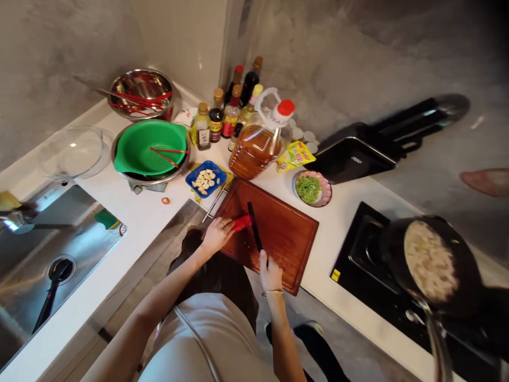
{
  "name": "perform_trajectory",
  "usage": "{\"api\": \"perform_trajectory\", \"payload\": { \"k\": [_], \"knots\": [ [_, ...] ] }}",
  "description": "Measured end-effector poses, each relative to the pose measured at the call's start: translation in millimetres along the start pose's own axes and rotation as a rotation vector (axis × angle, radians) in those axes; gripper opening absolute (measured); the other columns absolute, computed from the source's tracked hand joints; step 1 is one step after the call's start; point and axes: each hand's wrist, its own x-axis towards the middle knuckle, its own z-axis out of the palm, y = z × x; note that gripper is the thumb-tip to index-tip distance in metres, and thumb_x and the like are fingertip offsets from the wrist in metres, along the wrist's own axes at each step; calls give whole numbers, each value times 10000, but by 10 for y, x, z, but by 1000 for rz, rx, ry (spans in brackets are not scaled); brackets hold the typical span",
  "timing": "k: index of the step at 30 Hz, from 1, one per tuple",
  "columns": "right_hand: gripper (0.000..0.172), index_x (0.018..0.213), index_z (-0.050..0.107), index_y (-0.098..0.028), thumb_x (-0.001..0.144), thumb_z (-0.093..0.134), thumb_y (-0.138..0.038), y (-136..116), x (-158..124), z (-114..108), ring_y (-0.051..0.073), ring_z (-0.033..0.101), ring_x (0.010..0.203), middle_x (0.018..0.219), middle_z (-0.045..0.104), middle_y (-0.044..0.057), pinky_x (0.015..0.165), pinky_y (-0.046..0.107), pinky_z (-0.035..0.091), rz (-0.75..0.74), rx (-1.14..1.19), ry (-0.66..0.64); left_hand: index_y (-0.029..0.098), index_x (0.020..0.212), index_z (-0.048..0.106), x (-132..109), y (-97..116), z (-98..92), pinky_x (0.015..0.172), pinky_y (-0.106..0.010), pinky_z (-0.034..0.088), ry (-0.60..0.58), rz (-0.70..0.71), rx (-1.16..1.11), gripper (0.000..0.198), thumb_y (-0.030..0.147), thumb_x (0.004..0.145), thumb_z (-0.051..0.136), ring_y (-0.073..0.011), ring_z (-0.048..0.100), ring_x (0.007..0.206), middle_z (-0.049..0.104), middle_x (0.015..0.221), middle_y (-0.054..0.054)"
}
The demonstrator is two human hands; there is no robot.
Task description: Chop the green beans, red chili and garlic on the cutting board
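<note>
On a brown wooden cutting board (284, 228) lies a red pepper (241, 223), its left part covered by my fingers. My left hand (218, 234) is closed on it, pressing it to the board. A knife with a black blade (254, 225) stands across the pepper's right end, and my right hand (271, 271) grips its handle. Just beyond the board's left corner is a blue dish (191, 180) of peeled garlic cloves (205, 181). A bowl of chopped greens (309, 189) sits past the board's far right edge.
A big oil jug (254, 148) and several sauce bottles (216, 116) stand behind the board. At left are a green colander (149, 146), a glass bowl (75, 154) and the sink (75, 217). A pan of food (431, 260) is on the stove at right.
</note>
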Motion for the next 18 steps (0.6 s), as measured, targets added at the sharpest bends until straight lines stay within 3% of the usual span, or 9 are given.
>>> {"api": "perform_trajectory", "payload": {
  "k": [3, 7, 18],
  "knots": [
    [673, 836, 620, -160, 941, 82, -550, 14, -39, -1, 210, 665, 751, 784, 692, 127, 664, 274, 427, 61, 44, 6, 175, 1289, 495, -26, 176, 239, 991, -358, 400, -105, 66, 95, 412, 176, 878, 463, -214, 485, 1165, 513, 1337, -99],
    [575, 873, 625, -161, 962, 171, -502, -21, -49, -56, 204, 668, 800, 826, 699, 127, 706, 272, 425, 90, 47, -60, 110, 1351, 409, -41, 148, 407, 950, -342, 436, -211, 115, 287, 483, 80, 870, 393, -205, 492, 1157, 418, 1419, -130],
    [746, 883, 690, -113, 931, 107, -576, 4, 70, -510, 257, 673, 855, 855, 704, 191, 721, 307, 440, 151, 124, -305, 113, 1361, 416, -12, 252, 401, 935, -332, 464, -285, 109, 414, 512, 32, 857, 372, -221, 486, 1165, 402, 1431, -126]
  ]
}}
